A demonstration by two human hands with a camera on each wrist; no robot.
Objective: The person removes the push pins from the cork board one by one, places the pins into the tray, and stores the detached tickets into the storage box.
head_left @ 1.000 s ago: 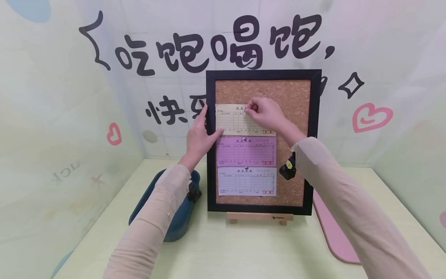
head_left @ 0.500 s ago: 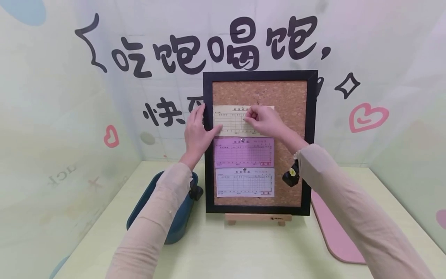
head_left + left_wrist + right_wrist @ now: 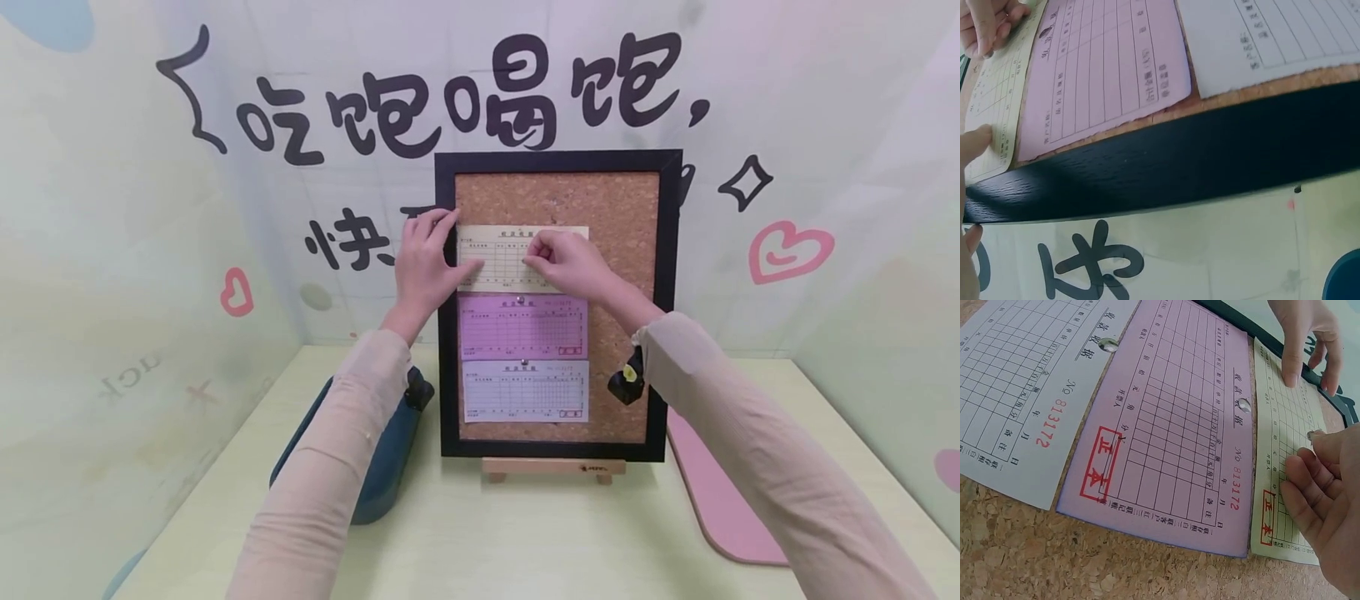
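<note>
Three receipt slips sit one above another on a black-framed cork board (image 3: 555,196): a yellow one (image 3: 491,258) on top, a pink one (image 3: 525,329) below it, a white one (image 3: 525,392) lowest. In the right wrist view my right hand (image 3: 1325,500) pinches a small metal thumbtack (image 3: 1312,434) at the yellow slip. My left hand (image 3: 429,262) spans the frame's left edge. Its thumb (image 3: 975,144) lies on the yellow slip, while a fingertip (image 3: 974,237) shows beyond the frame's outer edge. Silver tacks hold the pink slip (image 3: 1244,405) and the white slip (image 3: 1107,344).
A wooden stand (image 3: 555,467) supports the board on the pale table (image 3: 510,542). To the left, a dark blue bin (image 3: 382,475) is partly covered by the left sleeve. A pink board (image 3: 720,500) lies at right. Behind rises a printed wall (image 3: 360,50).
My right fingers have moved down a little on the yellow slip. My left fingers have shifted from the frame's outer side onto its front edge. The view has drifted slightly.
</note>
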